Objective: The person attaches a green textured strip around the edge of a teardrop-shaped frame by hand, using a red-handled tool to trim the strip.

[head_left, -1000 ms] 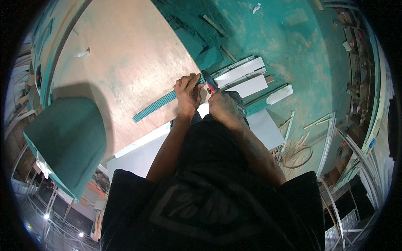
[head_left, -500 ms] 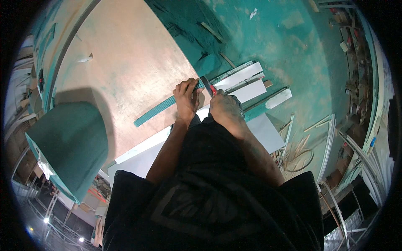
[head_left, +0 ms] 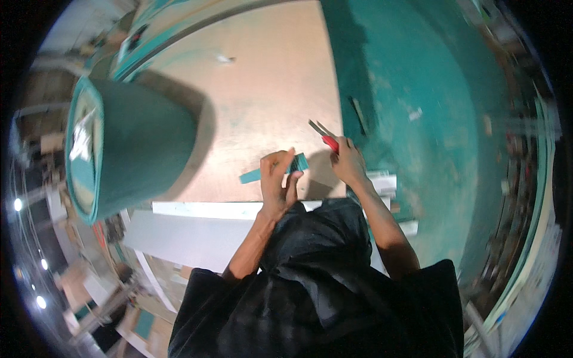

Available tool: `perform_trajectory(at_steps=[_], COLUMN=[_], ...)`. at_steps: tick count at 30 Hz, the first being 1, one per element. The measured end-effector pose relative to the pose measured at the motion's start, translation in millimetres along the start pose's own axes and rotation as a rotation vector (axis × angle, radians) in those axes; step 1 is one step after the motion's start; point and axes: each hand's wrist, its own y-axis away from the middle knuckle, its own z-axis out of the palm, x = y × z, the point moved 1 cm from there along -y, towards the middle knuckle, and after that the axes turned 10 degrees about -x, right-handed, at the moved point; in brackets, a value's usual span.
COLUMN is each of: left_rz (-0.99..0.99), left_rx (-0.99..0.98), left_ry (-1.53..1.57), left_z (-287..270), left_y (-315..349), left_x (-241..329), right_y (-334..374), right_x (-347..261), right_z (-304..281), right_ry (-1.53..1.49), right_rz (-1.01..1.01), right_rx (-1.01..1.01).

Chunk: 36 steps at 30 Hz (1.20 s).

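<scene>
A narrow green strip (head_left: pixel 250 176) lies across the pale wooden board. My left hand (head_left: pixel 277 182) is closed over it, with the thumb and fingertips around its right part, and a short end shows past them. Some dark detail between the thumb and fingers is too blurred to make out. To the right, near the board's edge, my right hand (head_left: pixel 350 165) grips red-handled scissors (head_left: pixel 330 143). Their blades are apart and point up and left, away from the strip.
The wooden board (head_left: pixel 268 71) ends along a straight right edge beside a green surface (head_left: pixel 412 77). A large green drum-shaped piece (head_left: pixel 143 137) stands on its left. White panels (head_left: pixel 185 230) lie at the near edge. A thin stick (head_left: pixel 359 115) lies on the green surface.
My right hand has drawn the scissors away from the strip's end, and their blades now show apart. My left hand stays on the strip. The whole view has turned and shifted.
</scene>
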Motion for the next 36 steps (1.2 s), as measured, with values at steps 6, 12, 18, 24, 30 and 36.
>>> perform_trajectory(at_steps=[6, 12, 18, 24, 30, 36], left_rz=[0.009, -0.068, -0.172, -0.149, -0.127, -0.317], left_rx=[0.333, 0.735, 0.83, 0.867, 0.961, 1.181], left_ry=[-0.099, -0.144, -0.217, -0.418, -0.42, -0.215], left_z=[-109.7, -195.2, -278.1, -358.5, -412.1, -463.5], left_y=[-10.4, 36.6, 55.1, 54.2, 45.4, 47.6], left_x=[19.6, 42.9, 43.0, 56.0, 79.7, 92.9], right_y=[-87.0, -117.0, -131.8, -6.1, 36.3, -24.5], right_x=[-27.7, -37.3, -126.7, -325.3, -414.9, -449.1], right_z=[23.2, 37.6, 26.8, 32.3, 95.6, 11.2], right_ry=[0.149, 0.194, 0.257, -0.302, -0.241, -0.24], right_rz=[-0.265, -0.181, -0.212, -0.708, -0.885, -0.928], right_rx=[0.065, 0.119, 0.179, -0.808, -0.754, -0.761])
